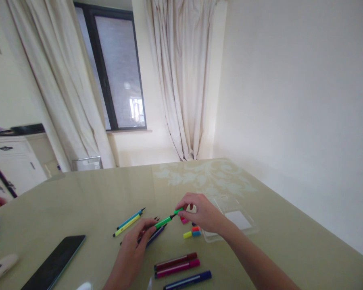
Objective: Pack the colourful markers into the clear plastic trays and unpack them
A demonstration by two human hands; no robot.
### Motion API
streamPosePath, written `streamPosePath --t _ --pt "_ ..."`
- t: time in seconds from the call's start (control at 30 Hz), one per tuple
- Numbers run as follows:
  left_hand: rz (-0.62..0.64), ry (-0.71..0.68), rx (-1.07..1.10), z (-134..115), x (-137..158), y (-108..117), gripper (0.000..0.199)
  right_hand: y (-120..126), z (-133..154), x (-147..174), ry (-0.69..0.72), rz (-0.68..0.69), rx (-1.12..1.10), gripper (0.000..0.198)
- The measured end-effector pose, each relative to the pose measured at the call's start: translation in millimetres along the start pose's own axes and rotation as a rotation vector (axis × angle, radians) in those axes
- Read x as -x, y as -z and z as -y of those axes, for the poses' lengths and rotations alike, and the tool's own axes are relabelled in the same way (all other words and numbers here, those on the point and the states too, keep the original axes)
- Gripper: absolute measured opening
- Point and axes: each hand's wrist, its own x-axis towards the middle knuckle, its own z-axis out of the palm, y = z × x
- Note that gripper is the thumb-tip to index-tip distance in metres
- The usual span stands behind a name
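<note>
My left hand (pixel 136 241) is closed around the barrel of a green marker (pixel 163 222), its dark tip pointing up and right. In my right hand (pixel 199 209) the green cap (pixel 178 210) is pinched right at that tip; whether cap and tip touch I cannot tell. Under my left hand lie a dark blue marker (pixel 156 236) and other pens, partly hidden. Uncapped blue (pixel 131 218) and yellow (pixel 127 225) markers lie to its left. Below my right hand sit loose caps, among them a yellow cap (pixel 187 235) and a blue cap (pixel 196 233).
Capped maroon (pixel 176 262), magenta (pixel 177 268) and blue (pixel 187 280) markers lie at the near side. A clear plastic case (pixel 253 228) is on the right, partly behind my right arm. A tablet-like dark device (pixel 56 262) and a white oval object (pixel 1 269) lie at left.
</note>
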Motion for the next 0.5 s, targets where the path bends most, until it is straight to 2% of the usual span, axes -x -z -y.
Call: streamPosePath --t 0.37,0.5 --pt "-0.028 -0.02 0.002 -6 0 1 0.035 -7 4 1 -0.007 0.009 -0.066 0.009" --pt "-0.041 -0.015 0.033 -6 2 -4 0.036 -10 2 1 -0.072 -0.003 -0.113 0.009"
